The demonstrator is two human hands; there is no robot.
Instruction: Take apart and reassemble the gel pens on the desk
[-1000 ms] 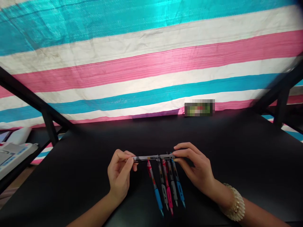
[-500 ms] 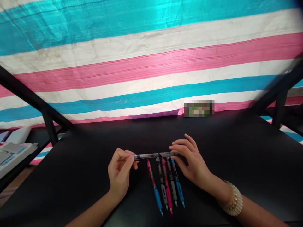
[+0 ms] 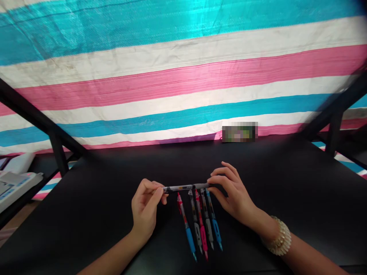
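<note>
A clear-barrelled pen with a grey grip [image 3: 179,188] is held level above the black table. My left hand [image 3: 145,208] pinches its left end between thumb and fingers. At the grey end, my right hand [image 3: 233,196] closes thumb and index finger on the tip, its other fingers raised. Below the held pen, several pens lie side by side, tips toward me. Leftmost is one with a red top and blue grip [image 3: 186,228]; to its right come a grey-grip pen [image 3: 197,232], a pink pen [image 3: 203,233], another grey one [image 3: 209,230] and a blue one [image 3: 216,229].
The black table [image 3: 94,198] ends at a striped tarp [image 3: 172,88] behind. A pixelated object [image 3: 239,133] stands at the back edge. Black frame bars [image 3: 57,149] rise on both sides. At far left sits a white device [image 3: 20,187].
The held pen has turned about its long axis: the grip's cutout, visible before, no longer shows. Both hands keep hold of its ends. The lying pens stay put.
</note>
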